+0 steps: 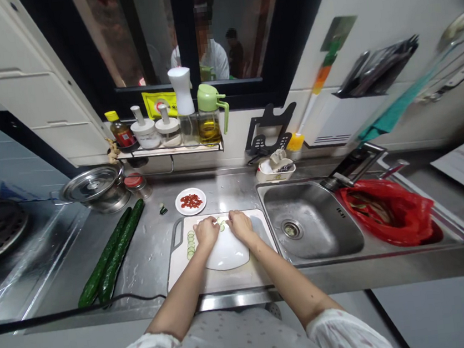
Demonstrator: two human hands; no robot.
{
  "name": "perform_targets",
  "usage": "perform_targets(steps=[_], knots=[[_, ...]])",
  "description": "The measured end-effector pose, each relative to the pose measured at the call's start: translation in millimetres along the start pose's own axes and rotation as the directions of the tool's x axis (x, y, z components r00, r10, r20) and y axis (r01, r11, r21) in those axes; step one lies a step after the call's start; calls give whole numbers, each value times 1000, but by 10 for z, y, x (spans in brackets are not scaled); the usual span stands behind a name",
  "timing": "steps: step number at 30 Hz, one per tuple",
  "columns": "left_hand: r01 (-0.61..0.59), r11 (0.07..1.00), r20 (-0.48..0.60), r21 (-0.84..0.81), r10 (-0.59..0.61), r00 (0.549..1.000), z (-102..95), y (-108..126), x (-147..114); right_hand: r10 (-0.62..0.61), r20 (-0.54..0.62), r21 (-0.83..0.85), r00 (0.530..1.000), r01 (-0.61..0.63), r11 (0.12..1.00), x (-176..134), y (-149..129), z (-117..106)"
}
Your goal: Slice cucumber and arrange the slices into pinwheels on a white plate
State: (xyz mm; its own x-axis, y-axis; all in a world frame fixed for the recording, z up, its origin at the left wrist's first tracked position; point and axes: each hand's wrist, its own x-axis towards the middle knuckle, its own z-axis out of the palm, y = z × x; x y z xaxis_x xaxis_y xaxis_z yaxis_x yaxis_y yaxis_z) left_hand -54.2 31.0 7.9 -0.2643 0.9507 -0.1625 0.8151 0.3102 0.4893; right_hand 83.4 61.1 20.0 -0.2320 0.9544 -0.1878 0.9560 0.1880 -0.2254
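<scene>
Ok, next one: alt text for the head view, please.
Both hands, left hand and right hand, rest on cucumber slices above a white plate on a cutting board. Two whole cucumbers lie to the left, a sink to the right.

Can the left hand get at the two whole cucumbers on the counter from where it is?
Probably yes. The left hand rests on the cutting board, and the cucumbers lie just left of the board on open counter, with nothing between.
</scene>
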Motion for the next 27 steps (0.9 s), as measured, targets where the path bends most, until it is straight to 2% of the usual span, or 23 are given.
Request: perform_targets(steps=[14, 27], knots=[[-20, 999, 7, -32, 20, 1000, 44, -9, 35, 4, -15, 36, 1000, -3, 999, -15, -13, 23], [18, 997, 25, 71, -19, 1000, 46, -22, 99, 67, 25, 37, 997, -68, 997, 5, -57, -8]])
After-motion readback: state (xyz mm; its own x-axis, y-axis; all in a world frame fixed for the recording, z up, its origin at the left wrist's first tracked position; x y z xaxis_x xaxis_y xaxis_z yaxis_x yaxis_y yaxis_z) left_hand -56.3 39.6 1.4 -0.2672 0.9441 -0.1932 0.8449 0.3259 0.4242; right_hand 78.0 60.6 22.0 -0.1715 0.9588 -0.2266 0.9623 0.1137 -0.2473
